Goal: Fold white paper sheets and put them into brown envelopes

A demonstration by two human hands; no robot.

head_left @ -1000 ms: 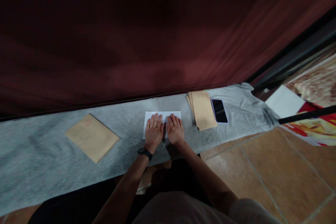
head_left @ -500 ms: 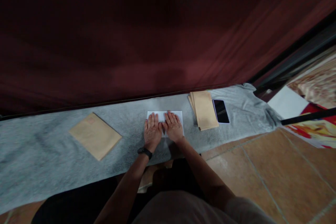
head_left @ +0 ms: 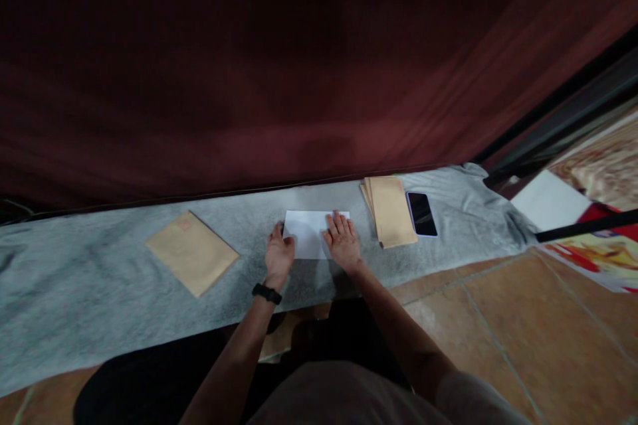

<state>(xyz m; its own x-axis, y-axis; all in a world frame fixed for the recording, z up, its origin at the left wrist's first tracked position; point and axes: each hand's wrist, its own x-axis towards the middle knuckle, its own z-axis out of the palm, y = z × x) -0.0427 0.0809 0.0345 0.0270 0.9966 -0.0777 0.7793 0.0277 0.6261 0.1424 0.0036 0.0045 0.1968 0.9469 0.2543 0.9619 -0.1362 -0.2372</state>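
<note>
A folded-looking sheet of white paper [head_left: 308,229] lies flat on the grey cloth in front of me. At its left edge is my left hand [head_left: 279,255], turned on its side, fingers curled and thumb over the edge; it grips the paper there. My right hand [head_left: 345,246] rests flat on the right part of the sheet, fingers spread. A black band [head_left: 267,293] circles my left wrist. To the left lies a brown envelope [head_left: 193,254] with a reddish mark near one corner. Right of the paper, several brown envelopes [head_left: 395,212] form a small stack.
A phone [head_left: 422,214] with a dark screen lies right of the stack. Grey cloth [head_left: 90,292] covers the long narrow surface. A dark red panel [head_left: 299,113] rises behind it. Tiled floor [head_left: 523,319], a dark bar [head_left: 588,224] and printed sheets [head_left: 598,259] appear at right.
My left hand has slid off the paper's top to its left edge and curled. My right hand has shifted right, staying flat. More of the white paper now shows.
</note>
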